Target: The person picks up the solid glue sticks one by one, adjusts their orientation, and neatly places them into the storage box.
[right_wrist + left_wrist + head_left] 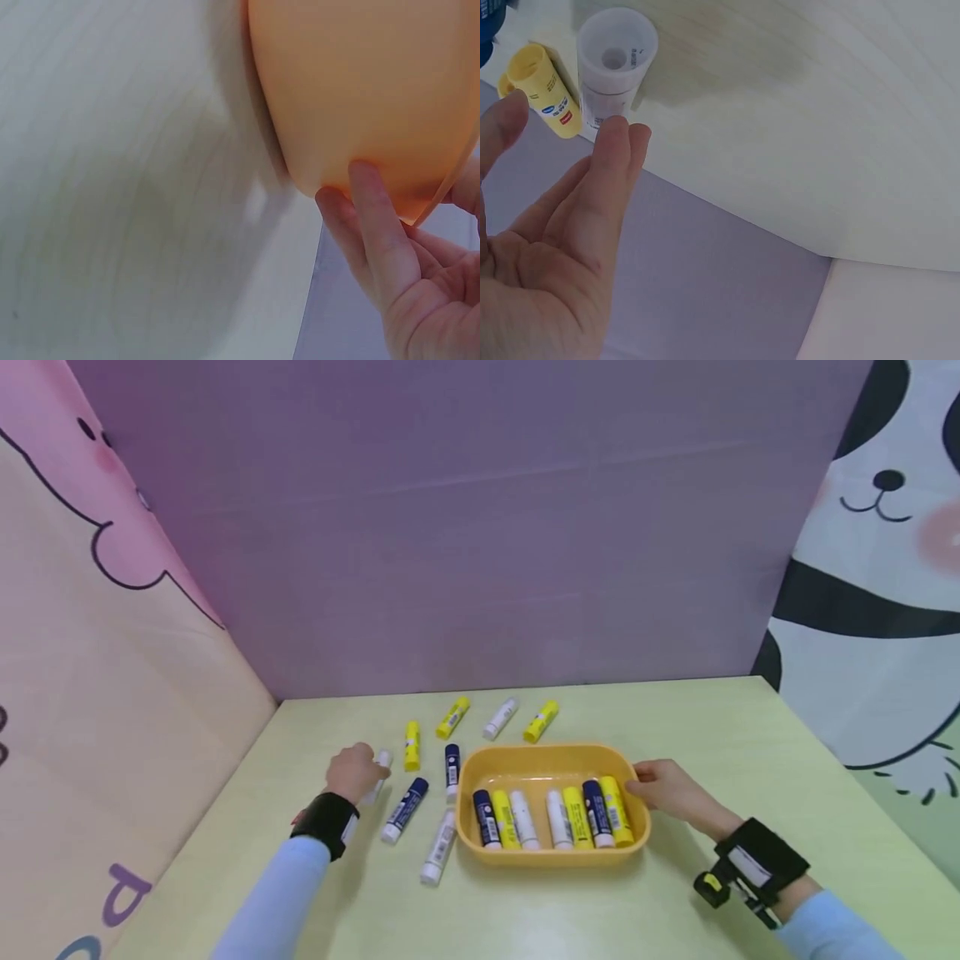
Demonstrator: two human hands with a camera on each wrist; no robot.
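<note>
My left hand (pixel 355 773) is over a white glue stick (pixel 382 763) at the left of the table. In the left wrist view its fingers (pixel 613 150) are extended beside the white glue stick (pixel 615 56), with the thumb apart from it. The right hand (pixel 667 787) grips the right end of a yellow-orange basket (pixel 553 858). Fingertips (pixel 367 176) press the basket's outer wall (pixel 360 90) in the right wrist view, while the thumb is at the rim. Inside the basket a row of yellow, white and navy glue sticks (pixel 576 818) leans along the near side.
Loose glue sticks lie left of and behind the basket, among them a navy one (pixel 405 810), a white one (pixel 438 847) and a yellow one (pixel 541 721). A purple backdrop (pixel 480 568) rises at the table's far edge, with printed cloth (pixel 877 693) at the sides.
</note>
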